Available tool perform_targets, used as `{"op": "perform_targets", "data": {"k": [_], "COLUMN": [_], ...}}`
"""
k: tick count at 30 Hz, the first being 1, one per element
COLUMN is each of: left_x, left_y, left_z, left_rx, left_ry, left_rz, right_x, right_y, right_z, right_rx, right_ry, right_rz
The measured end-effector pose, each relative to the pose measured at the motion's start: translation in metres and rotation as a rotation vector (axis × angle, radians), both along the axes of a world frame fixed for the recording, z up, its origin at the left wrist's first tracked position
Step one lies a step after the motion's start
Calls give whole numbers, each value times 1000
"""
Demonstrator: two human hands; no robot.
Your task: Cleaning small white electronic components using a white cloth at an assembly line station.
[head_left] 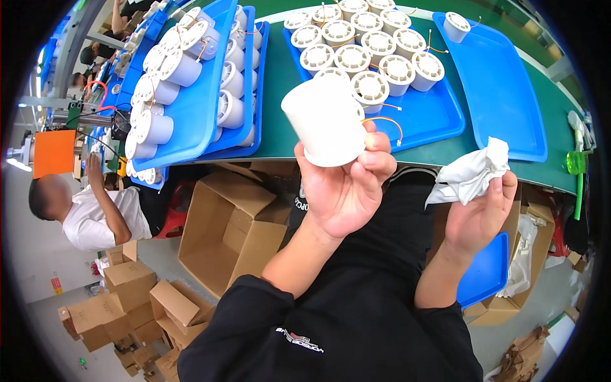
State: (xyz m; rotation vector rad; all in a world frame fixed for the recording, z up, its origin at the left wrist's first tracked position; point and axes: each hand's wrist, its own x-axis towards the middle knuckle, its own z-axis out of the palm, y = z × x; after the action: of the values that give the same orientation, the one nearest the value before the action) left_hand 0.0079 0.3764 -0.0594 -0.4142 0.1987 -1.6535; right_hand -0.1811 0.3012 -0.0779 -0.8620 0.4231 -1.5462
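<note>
My left hand (347, 184) is closed around a white cylindrical housing (323, 121), tilted and raised above the near edge of the table. Orange and yellow wires come out beside its far end. In my right hand (480, 213) is a crumpled white cloth (474, 173), pinched between thumb and fingers, to the right of the housing and apart from it. Beyond my left hand a blue tray (439, 121) carries rows of similar white housings (379, 44) with slotted round tops and short wires.
Stacked blue trays (197, 121) full of housings stand at the left. Another blue tray (509, 95) at the right bears a single housing (456, 27) on the green table (280, 83). An open cardboard box (219, 235) sits below. A co-worker (95, 219) is seated at far left.
</note>
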Motion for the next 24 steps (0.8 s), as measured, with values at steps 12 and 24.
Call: {"op": "perform_targets", "data": {"k": [12, 24], "left_x": [-12, -28], "left_y": [0, -35], "left_z": [9, 39], "left_rx": [326, -296], "left_ry": [-848, -2494], "left_rz": [378, 1514], "right_x": [-2, -2], "right_y": [-1, -5], "right_z": [3, 57], "right_rx": [-115, -749], "right_ry": [125, 849], "right_rz": [-68, -313]}}
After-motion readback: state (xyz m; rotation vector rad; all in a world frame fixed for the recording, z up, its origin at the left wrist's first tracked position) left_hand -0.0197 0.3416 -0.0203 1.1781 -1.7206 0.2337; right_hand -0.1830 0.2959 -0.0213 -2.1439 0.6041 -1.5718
